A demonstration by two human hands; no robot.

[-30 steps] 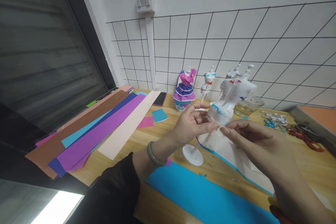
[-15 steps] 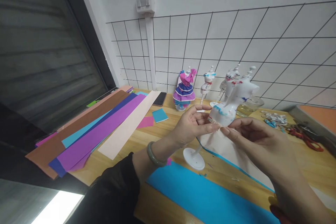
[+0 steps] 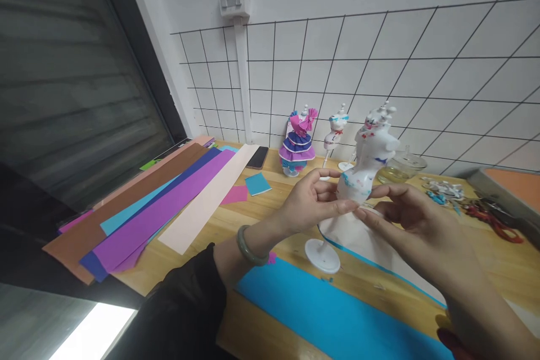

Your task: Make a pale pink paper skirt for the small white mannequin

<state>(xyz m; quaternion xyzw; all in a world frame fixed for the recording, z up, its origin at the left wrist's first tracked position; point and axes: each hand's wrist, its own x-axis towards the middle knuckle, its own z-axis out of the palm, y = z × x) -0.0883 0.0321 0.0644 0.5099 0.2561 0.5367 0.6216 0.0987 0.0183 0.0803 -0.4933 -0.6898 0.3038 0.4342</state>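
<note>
A small white mannequin (image 3: 366,166) on a round-based stand, stained with blue and red, leans slightly to the right between my hands. My left hand (image 3: 314,197) is closed at its lower left side, with thumb and fingers pinching the gathered edge of a pale crepe paper strip (image 3: 358,232) against the hip. From the other side, my right hand (image 3: 411,222) pinches the same edge, its thumb tip close to the left thumb. The strip has a blue border and trails off to the right beneath my right hand.
A blue paper strip (image 3: 329,309) lies in front. Long coloured paper strips (image 3: 169,208) spread at left, near a phone (image 3: 257,158). Behind stand a mannequin in a ruffled paper dress (image 3: 297,143) and other bare mannequins (image 3: 335,129). At right are a glass jar (image 3: 400,167) and red-handled scissors (image 3: 504,230).
The mannequin has swung more upright, its top moving left and its base shifting slightly right. Both hands keep their pinch at the hip.
</note>
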